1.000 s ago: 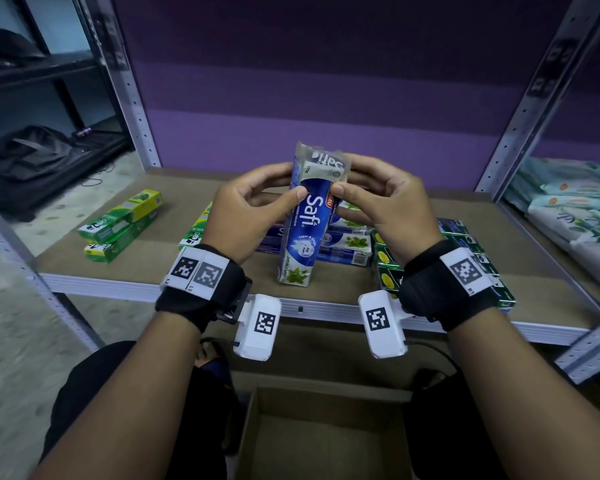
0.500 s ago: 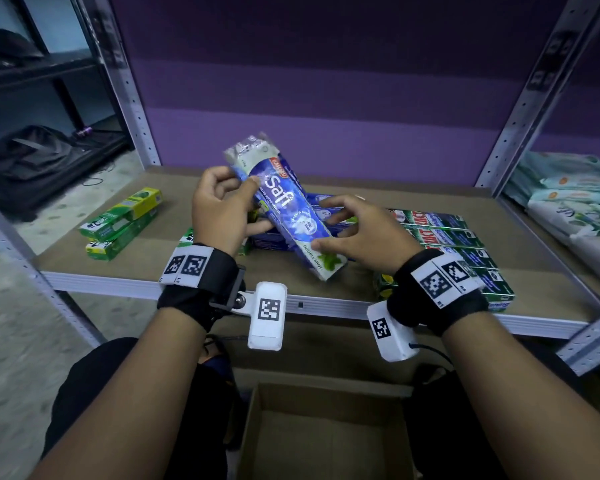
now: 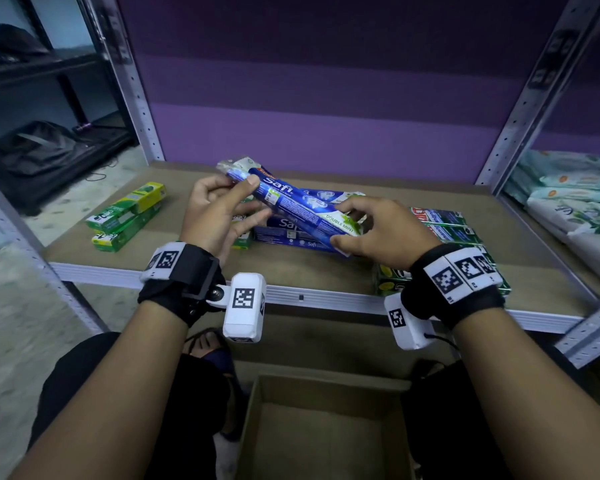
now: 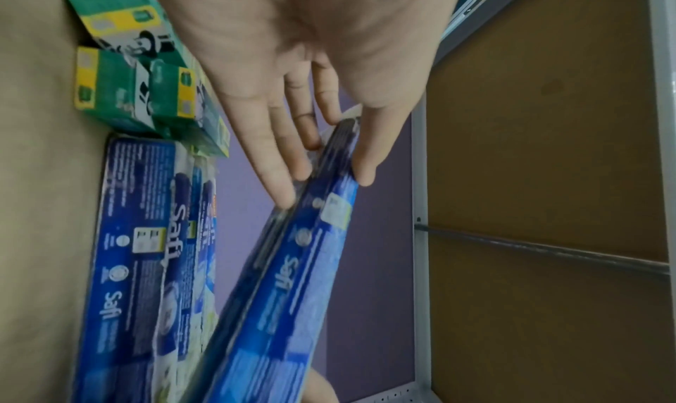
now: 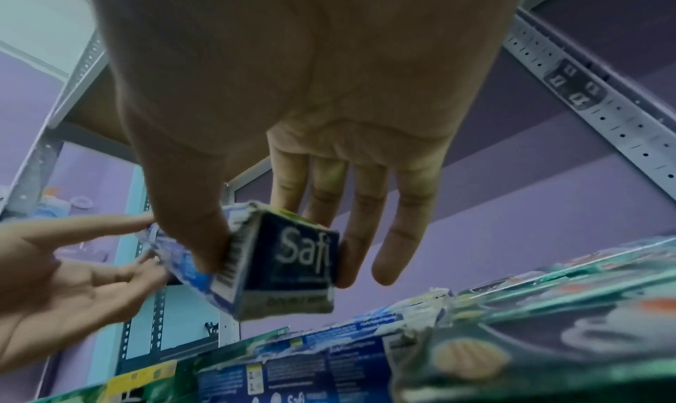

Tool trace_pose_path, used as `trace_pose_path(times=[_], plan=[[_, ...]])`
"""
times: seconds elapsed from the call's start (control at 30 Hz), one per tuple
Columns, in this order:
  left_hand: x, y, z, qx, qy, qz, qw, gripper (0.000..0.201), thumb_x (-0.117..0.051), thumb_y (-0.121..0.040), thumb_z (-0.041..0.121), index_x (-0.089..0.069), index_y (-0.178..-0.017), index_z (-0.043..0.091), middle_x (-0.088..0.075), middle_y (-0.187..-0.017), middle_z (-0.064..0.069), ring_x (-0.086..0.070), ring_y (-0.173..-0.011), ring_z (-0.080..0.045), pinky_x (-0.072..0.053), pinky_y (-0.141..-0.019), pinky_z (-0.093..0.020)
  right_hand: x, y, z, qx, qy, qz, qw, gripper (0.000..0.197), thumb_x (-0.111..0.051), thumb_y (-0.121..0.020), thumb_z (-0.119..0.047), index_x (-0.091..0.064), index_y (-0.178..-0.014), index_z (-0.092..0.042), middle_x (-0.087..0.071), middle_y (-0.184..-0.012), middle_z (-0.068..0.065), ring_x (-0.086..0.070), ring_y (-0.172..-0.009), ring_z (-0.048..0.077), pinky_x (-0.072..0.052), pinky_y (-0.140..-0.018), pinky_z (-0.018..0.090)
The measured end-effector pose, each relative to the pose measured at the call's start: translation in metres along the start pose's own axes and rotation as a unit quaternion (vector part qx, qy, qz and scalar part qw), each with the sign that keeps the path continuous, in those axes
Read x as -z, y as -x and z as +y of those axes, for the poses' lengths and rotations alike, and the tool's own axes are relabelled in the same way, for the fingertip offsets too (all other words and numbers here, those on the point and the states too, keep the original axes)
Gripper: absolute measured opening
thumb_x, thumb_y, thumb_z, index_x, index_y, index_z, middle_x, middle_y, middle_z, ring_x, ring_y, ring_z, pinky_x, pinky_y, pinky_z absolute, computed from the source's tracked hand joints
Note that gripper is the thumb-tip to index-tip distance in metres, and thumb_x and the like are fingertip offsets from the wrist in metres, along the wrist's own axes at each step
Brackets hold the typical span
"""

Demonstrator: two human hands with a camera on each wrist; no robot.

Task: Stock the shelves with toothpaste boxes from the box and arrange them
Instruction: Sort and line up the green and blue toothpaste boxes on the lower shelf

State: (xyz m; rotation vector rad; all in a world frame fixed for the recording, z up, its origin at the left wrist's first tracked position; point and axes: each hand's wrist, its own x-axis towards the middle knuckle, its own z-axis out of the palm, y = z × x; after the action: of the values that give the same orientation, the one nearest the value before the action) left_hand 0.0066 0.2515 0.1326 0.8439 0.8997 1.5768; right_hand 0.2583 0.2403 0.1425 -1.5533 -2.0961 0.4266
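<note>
A blue Safi toothpaste box (image 3: 293, 202) (image 4: 292, 279) (image 5: 289, 260) hangs tilted over the shelf board (image 3: 84, 247), its far end up at the left. My left hand (image 3: 219, 209) (image 4: 321, 163) pinches that far end between thumb and fingers. My right hand (image 3: 371, 230) (image 5: 278, 253) grips the near end, thumb on one side and fingers on the other. Under it lie more blue Safi boxes (image 3: 291, 233) (image 4: 146, 250) flat on the shelf. The brown cardboard box (image 3: 323, 427) stands open below the shelf between my arms, its visible inside bare.
Two green boxes (image 3: 125, 216) lie stacked at the shelf's left. A row of green and red boxes (image 3: 447, 230) runs along the right, behind my right wrist. Metal uprights (image 3: 129, 81) frame the bay. Soft packs (image 3: 575, 202) fill the neighbouring shelf at right.
The blue box has gone from upright to nearly flat, its top swung left and down. My right hand slid to its near end; my left followed the far end.
</note>
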Motion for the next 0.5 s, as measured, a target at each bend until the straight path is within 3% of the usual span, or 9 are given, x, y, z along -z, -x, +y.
trace_pose_path(times=[0.13, 0.23, 0.4, 0.5], plan=[[0.012, -0.001, 0.0, -0.01, -0.005, -0.025, 1.0, 0.038, -0.075, -0.081, 0.003, -0.047, -0.106, 0.011, -0.062, -0.108, -0.016, -0.07, -0.097, -0.028, -0.057, -0.088, -0.043, 0.009, 0.008, 0.007, -0.002, -0.018, -0.028, 0.999, 0.048, -0.081, -0.078, -0.043, -0.066, -0.123, -0.033, -0.065, -0.101, -0.014, -0.062, -0.077, 0.003, -0.042, -0.069, 0.018], [0.02, -0.002, 0.001, -0.017, -0.01, -0.032, 0.999, 0.05, -0.077, -0.076, 0.001, -0.05, -0.116, 0.012, -0.06, -0.113, -0.011, -0.07, -0.091, -0.025, -0.059, -0.079, -0.033, 0.014, 0.013, 0.012, 0.012, -0.018, -0.041, 0.999, 0.053, -0.08, -0.079, -0.041, -0.066, -0.128, -0.03, -0.067, -0.107, -0.011, -0.061, -0.083, 0.0, -0.04, -0.071, 0.011], [0.033, -0.002, 0.002, 0.03, -0.085, -0.102, 0.991, 0.065, -0.082, -0.066, 0.011, -0.059, -0.126, 0.007, -0.071, -0.1, -0.005, -0.069, -0.083, -0.016, -0.054, -0.064, -0.021, 0.015, 0.018, 0.019, 0.004, -0.013, -0.062, 0.998, 0.053, -0.079, -0.08, -0.042, -0.064, -0.13, -0.033, -0.064, -0.096, -0.026, -0.058, -0.079, -0.009, -0.039, -0.066, 0.005], [0.044, -0.004, 0.0, 0.035, -0.208, -0.133, 0.968, 0.064, -0.091, -0.06, 0.023, -0.067, -0.119, 0.016, -0.073, -0.107, -0.001, -0.067, -0.083, -0.008, -0.052, -0.058, -0.017, 0.015, 0.019, 0.023, -0.007, -0.008, -0.078, 0.997, 0.053, -0.08, -0.078, -0.042, -0.065, -0.128, -0.036, -0.067, -0.104, -0.018, -0.059, -0.086, -0.004, -0.045, -0.077, 0.018]])
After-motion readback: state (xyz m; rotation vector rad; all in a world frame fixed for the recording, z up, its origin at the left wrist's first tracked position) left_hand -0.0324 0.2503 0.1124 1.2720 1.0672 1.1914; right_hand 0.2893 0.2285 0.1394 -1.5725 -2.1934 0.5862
